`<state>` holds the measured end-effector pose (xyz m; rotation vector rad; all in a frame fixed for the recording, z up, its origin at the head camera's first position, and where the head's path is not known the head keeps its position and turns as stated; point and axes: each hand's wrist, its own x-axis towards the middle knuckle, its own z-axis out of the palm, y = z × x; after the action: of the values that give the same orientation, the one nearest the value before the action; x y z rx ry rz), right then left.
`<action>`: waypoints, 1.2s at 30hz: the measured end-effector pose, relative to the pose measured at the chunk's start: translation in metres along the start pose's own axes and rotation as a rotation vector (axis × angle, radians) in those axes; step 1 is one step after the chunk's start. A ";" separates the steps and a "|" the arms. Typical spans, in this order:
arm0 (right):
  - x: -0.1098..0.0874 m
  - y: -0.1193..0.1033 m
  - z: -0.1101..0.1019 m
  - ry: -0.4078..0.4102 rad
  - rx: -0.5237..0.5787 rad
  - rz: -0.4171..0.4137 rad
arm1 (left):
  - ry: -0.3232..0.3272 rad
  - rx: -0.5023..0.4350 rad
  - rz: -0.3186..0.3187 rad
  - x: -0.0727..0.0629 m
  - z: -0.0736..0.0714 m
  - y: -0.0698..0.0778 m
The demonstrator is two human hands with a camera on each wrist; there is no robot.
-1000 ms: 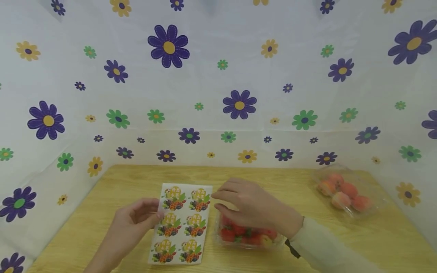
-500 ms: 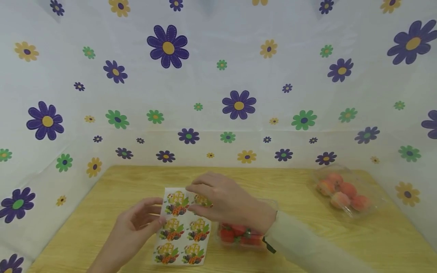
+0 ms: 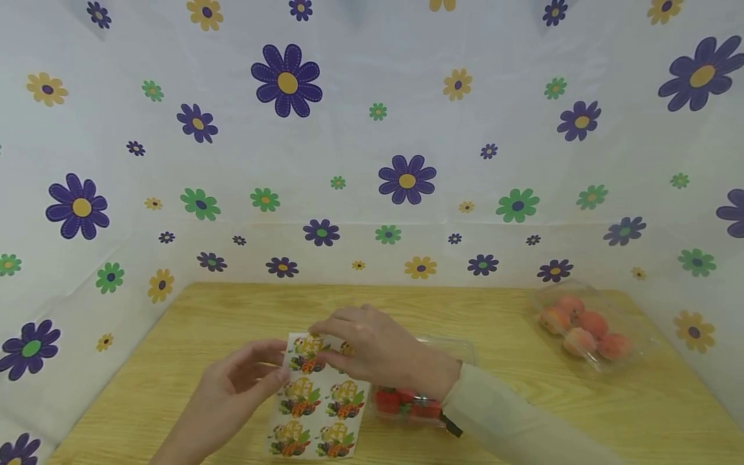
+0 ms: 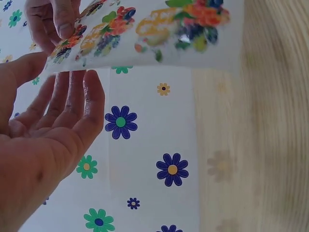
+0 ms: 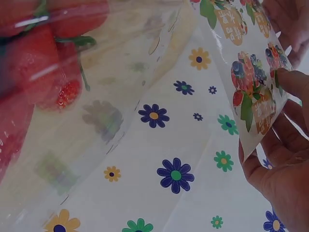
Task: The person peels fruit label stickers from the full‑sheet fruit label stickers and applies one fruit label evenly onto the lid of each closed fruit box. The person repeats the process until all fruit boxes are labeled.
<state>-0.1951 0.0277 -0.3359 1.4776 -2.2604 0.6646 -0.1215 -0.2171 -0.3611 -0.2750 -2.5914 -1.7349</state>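
Observation:
A white sheet of fruit-print stickers (image 3: 322, 387) is held up in front of me, its printed side facing me in the head view. My left hand (image 3: 244, 381) pinches the sheet's left edge, thumb in front. Across its upper right part reaches my right hand (image 3: 383, 345), which covers the top-right sticker. In the right wrist view, the right thumb (image 5: 292, 84) lies on the printed side, with fingers behind the top edge. Just right of the sheet stands a clear plastic box (image 3: 447, 342) of strawberries (image 3: 388, 400), partly hidden by my right arm.
A second clear plastic box (image 3: 549, 290) with several peach-like fruits (image 3: 593, 323) stands at the back right of the wooden table (image 3: 174, 349). A white cloth (image 3: 360, 142) printed with flowers rises at the back and both sides.
My right hand has moved left from the sheet's top-right corner to farther across its top. The sheet has shifted slightly right and down, with my left hand still on its edge.

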 end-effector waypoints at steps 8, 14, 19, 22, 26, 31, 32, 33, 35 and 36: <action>0.001 0.000 0.004 0.001 0.055 -0.011 | 0.084 0.145 0.127 0.006 0.002 0.011; 0.002 -0.001 0.006 0.018 0.069 -0.029 | 0.128 0.243 0.111 0.011 0.004 0.015; 0.001 0.000 0.007 0.011 0.047 -0.038 | 0.144 0.245 0.072 0.010 0.005 0.016; 0.001 0.000 0.007 0.013 0.048 -0.035 | 0.157 0.242 0.062 0.010 0.004 0.016; 0.003 0.000 0.007 0.051 0.039 -0.055 | 0.163 0.229 0.058 0.009 0.004 0.016; 0.004 -0.001 0.009 0.127 -0.017 -0.106 | 0.166 0.240 0.059 0.009 0.006 0.017; 0.004 -0.001 0.009 0.137 -0.025 -0.112 | 0.169 0.248 0.064 0.009 0.006 0.017; 0.004 -0.001 0.010 0.143 -0.029 -0.117 | 0.171 0.256 0.068 0.009 0.006 0.017; 0.005 -0.002 0.011 0.145 -0.030 -0.119 | 0.175 0.268 0.072 0.009 0.006 0.017; 0.005 -0.002 0.011 0.143 -0.025 -0.119 | 0.176 0.272 0.075 0.009 0.007 0.017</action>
<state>-0.1957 0.0170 -0.3421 1.4898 -2.0493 0.6813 -0.1269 -0.2035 -0.3470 -0.2002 -2.6077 -1.2991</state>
